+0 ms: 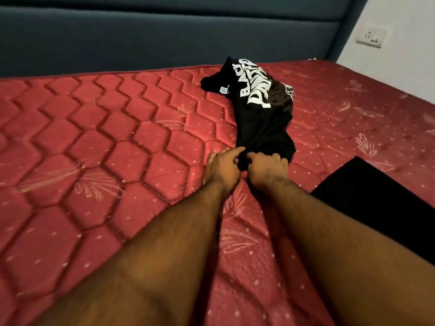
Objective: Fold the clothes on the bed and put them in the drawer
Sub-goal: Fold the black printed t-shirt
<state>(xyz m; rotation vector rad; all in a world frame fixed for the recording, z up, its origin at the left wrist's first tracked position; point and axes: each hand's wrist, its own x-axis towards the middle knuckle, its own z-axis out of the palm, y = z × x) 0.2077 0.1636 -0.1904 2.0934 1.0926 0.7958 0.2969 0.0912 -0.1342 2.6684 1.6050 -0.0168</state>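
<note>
A red quilted mattress [94,142] with a hexagon stitch pattern and pale leaf motifs fills the view, its left half bare fabric. Behind it, from nine to one o'clock, runs a dark blue padded headboard [164,36].

At centre, two bare forearms reach forward from six o'clock. The left hand [222,169] and the right hand [267,169] sit side by side, almost touching, fingers curled and gripping the near end of a crumpled black T-shirt with large white lettering [261,102]. The shirt lies bunched in a long heap on the bed, stretching away from the hands toward twelve o'clock, print side up, with a small white label showing near its far left edge.

Just beside the right forearm, at four o'clock, lies a flat black folded garment [376,198], apart from the shirt.

At two o'clock, a white wall socket plate [370,37] sits on a pale wall [404,67] past the headboard.
</note>
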